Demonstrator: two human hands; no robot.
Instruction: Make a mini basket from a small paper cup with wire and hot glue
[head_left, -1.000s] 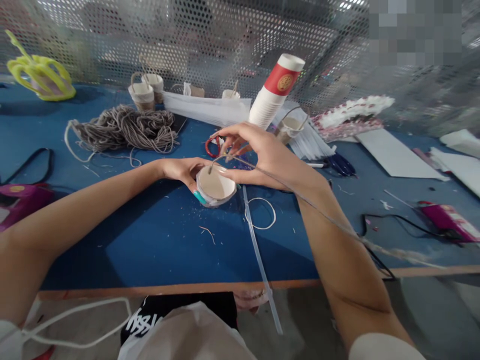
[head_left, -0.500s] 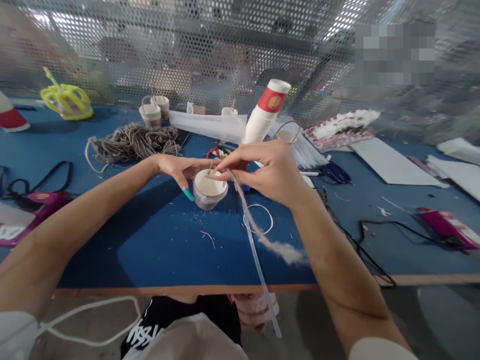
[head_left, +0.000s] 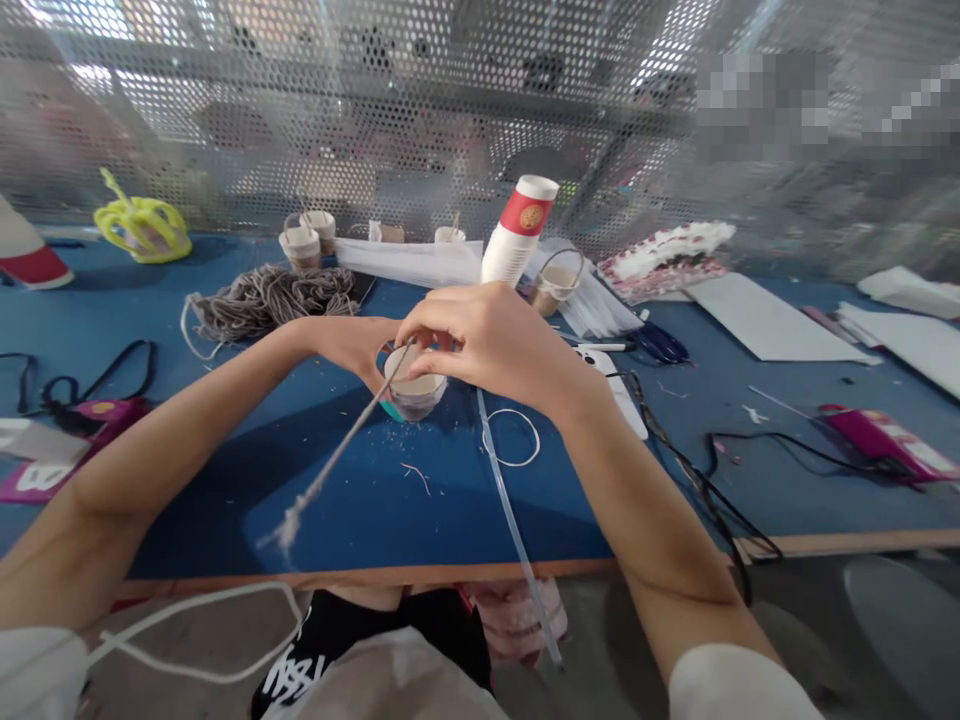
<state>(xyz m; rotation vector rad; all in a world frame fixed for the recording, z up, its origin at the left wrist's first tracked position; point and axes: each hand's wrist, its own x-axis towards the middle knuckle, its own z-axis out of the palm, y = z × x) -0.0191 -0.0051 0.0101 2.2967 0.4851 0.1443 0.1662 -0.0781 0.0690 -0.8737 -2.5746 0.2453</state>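
Note:
A small paper cup [head_left: 420,403] with a grey-wrapped outside stands upright on the blue table. Curled round its left side is my left hand [head_left: 358,345], the thumb with a teal nail against the near wall and the other fingers partly hidden behind. Over the rim, my right hand [head_left: 487,340] pinches a strand of grey yarn [head_left: 341,445] between thumb and fingers. The yarn's frayed loose end hangs out toward the table's near left. Part of the cup's opening is covered by my right fingers.
A translucent glue stick [head_left: 514,520] juts past the table edge beside a white ring [head_left: 537,445]. Behind lie a grey yarn bundle [head_left: 270,302], stacked paper cups [head_left: 517,235] and a small handled cup [head_left: 555,288]. Black cables [head_left: 686,470] and a purple packet [head_left: 885,440] are right.
My right hand has moved left over the cup, and the yarn's loose end has swung from the right side to the left. My left hand has closed in around the cup.

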